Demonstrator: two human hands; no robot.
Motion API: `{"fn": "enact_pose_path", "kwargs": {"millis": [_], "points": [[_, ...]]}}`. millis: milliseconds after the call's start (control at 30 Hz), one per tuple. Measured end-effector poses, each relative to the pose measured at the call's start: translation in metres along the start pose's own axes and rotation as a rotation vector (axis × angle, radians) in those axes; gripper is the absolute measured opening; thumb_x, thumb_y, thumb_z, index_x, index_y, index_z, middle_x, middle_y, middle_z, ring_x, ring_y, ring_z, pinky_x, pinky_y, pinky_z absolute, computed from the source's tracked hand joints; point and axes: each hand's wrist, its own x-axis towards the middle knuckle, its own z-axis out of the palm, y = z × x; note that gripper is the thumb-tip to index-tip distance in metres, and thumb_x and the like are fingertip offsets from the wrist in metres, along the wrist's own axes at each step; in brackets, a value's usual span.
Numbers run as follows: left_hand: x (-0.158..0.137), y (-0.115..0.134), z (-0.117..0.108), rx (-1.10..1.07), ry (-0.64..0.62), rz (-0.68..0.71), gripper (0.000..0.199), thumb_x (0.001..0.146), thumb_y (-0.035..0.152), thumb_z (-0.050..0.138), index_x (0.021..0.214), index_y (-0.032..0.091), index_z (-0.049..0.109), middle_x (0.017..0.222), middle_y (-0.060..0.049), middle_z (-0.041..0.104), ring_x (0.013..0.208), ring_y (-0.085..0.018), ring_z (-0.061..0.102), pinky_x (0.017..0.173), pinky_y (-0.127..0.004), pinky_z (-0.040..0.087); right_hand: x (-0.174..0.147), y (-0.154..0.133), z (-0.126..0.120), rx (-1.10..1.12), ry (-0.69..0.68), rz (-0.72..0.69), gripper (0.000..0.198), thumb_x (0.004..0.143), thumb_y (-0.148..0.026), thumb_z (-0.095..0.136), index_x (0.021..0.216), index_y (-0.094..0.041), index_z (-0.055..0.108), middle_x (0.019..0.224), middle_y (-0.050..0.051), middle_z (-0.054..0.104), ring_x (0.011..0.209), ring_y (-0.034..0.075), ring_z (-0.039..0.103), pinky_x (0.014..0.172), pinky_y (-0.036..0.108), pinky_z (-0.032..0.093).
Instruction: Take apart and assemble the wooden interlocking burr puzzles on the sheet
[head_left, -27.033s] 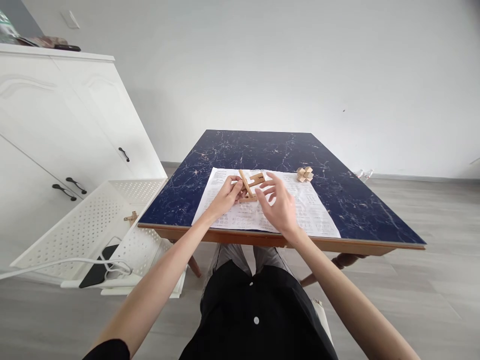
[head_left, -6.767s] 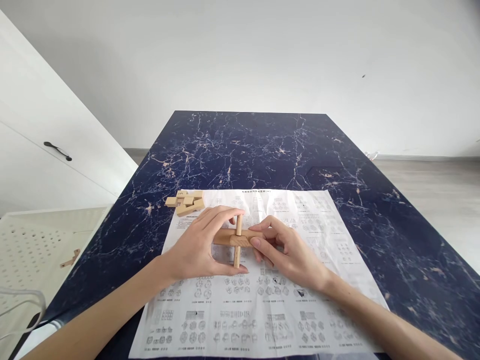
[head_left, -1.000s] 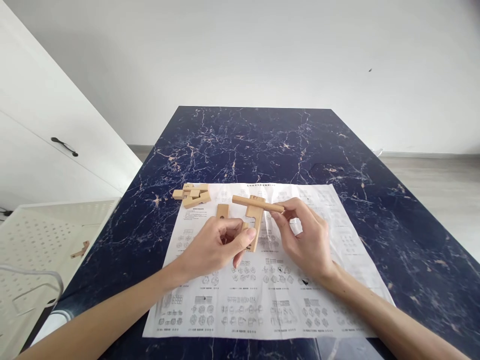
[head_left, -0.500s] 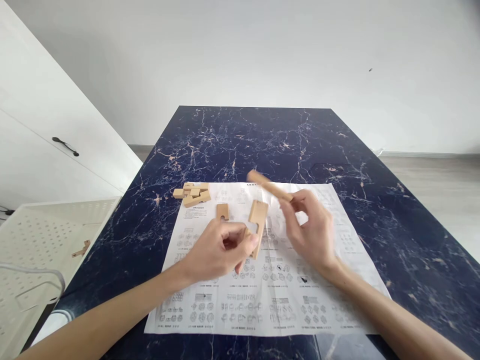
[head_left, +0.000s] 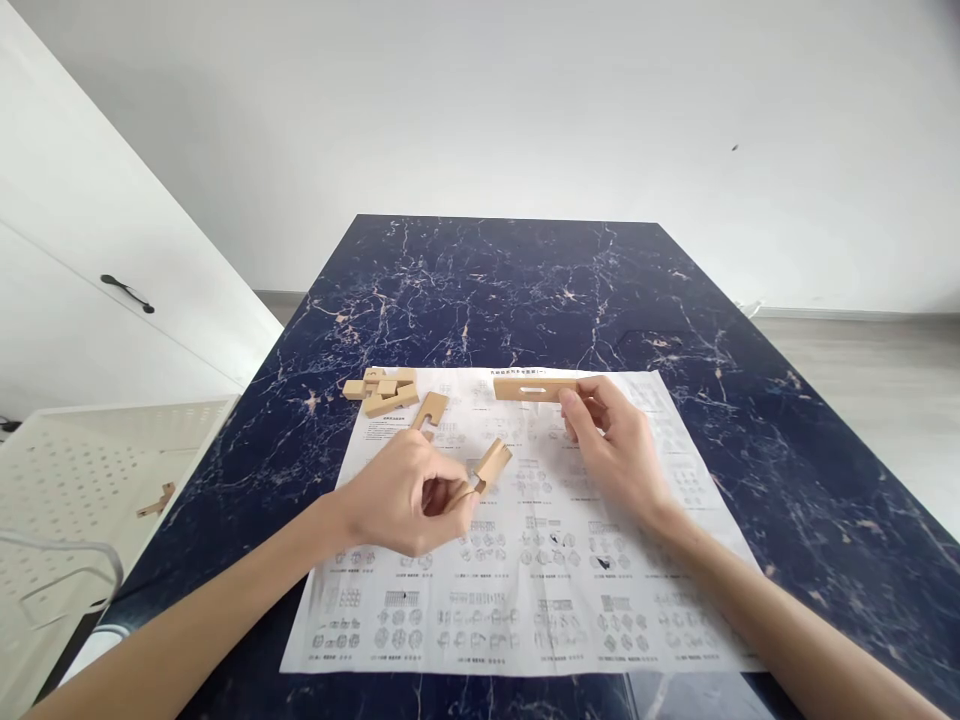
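Wooden puzzle pieces are in both hands above a printed instruction sheet (head_left: 510, 590). My left hand (head_left: 412, 495) is closed on notched wooden puzzle pieces. One notched piece (head_left: 495, 463) sticks out to the right past its thumb and fingertips. Another piece (head_left: 433, 408), with a rounded cutout, shows beyond its knuckles; how far the hand grips that one is hidden. Between the thumb and fingers of my right hand (head_left: 611, 440) is a long wooden puzzle piece (head_left: 532, 389), held level by its right end, its slot facing me.
Several more wooden pieces (head_left: 386, 390) lie piled at the sheet's upper left corner. The sheet rests on a dark blue marbled table (head_left: 487, 290). Left of the table stand a perforated cream surface (head_left: 60, 480), with a small wooden piece (head_left: 157, 500) on it, and a white cabinet (head_left: 97, 200).
My right hand has turned its piece from slanted to level, so the slot shows. My left hand has shifted left and lower, tilting its notched pieces to the right.
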Motion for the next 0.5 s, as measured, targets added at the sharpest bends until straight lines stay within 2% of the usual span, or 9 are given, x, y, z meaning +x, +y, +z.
{"fn": "enact_pose_path", "kwargs": {"millis": [100, 200, 367, 500], "points": [[0.001, -0.009, -0.008, 0.229, 0.075, 0.114, 0.038, 0.081, 0.016, 0.062, 0.052, 0.021, 0.037, 0.044, 0.005, 0.046, 0.05, -0.013, 0.044, 0.062, -0.035, 0.04, 0.002, 0.001, -0.002, 0.038, 0.011, 0.018, 0.029, 0.108, -0.047, 0.056, 0.097, -0.022, 0.065, 0.075, 0.001, 0.061, 0.062, 0.015, 0.051, 0.052, 0.029, 0.039], [0.004, -0.014, -0.015, 0.425, 0.128, 0.196, 0.035, 0.078, 0.016, 0.064, 0.053, 0.021, 0.04, 0.049, 0.003, 0.049, 0.064, -0.018, 0.049, 0.077, -0.042, 0.041, 0.002, 0.002, -0.002, 0.047, 0.01, 0.038, 0.031, 0.107, -0.049, 0.057, 0.096, -0.022, 0.065, 0.075, 0.001, 0.062, 0.063, 0.015, 0.051, 0.053, 0.029, 0.039], [0.006, -0.017, -0.022, 0.558, 0.166, 0.23, 0.037, 0.079, 0.017, 0.065, 0.053, 0.019, 0.039, 0.069, -0.002, 0.06, 0.08, -0.021, 0.053, 0.083, -0.045, 0.042, 0.001, 0.0, -0.003, 0.019, -0.002, 0.064, 0.032, 0.106, -0.05, 0.058, 0.091, -0.022, 0.065, 0.076, 0.001, 0.064, 0.065, 0.016, 0.053, 0.058, 0.031, 0.041], [0.005, -0.018, -0.025, 0.639, 0.178, 0.242, 0.035, 0.081, 0.018, 0.064, 0.059, 0.02, 0.037, 0.08, -0.005, 0.06, 0.085, -0.023, 0.052, 0.086, -0.047, 0.045, -0.001, -0.003, -0.003, -0.018, -0.024, 0.057, 0.034, 0.105, -0.048, 0.056, 0.083, -0.023, 0.063, 0.076, 0.002, 0.065, 0.066, 0.017, 0.056, 0.06, 0.032, 0.042]]}}
